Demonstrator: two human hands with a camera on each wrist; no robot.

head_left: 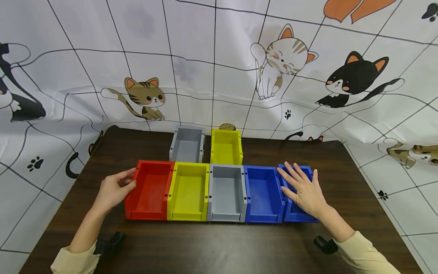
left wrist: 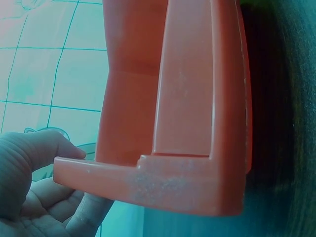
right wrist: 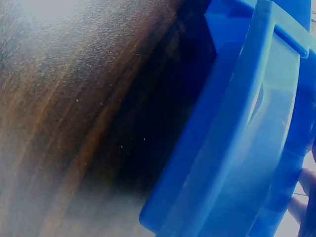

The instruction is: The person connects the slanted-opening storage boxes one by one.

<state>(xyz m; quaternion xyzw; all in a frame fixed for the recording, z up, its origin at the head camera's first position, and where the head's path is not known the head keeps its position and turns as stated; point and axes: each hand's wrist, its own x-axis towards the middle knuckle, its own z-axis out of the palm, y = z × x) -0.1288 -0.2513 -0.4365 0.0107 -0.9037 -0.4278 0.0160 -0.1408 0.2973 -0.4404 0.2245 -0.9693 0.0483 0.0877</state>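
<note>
At the left end of a row of plastic bins, my left hand (head_left: 114,189) holds the side wall of the red bin (head_left: 152,190). In the left wrist view the thumb lies at the rim of the red bin (left wrist: 185,79), with curled fingers outside the wall. My right hand (head_left: 305,192) spreads straight fingers over the right-end blue bin (head_left: 297,214), covering much of it. The right wrist view shows this blue bin (right wrist: 247,148) close up, fingertips (right wrist: 297,207) at its far side. Between them stand a yellow bin (head_left: 189,190), a grey bin (head_left: 227,192) and another blue bin (head_left: 263,194).
Behind the row stand a second grey bin (head_left: 187,144) and a second yellow bin (head_left: 226,147). All rest on a dark wooden table (head_left: 219,247). A white cat-print curtain (head_left: 198,68) hangs behind the table's back edge and along its sides.
</note>
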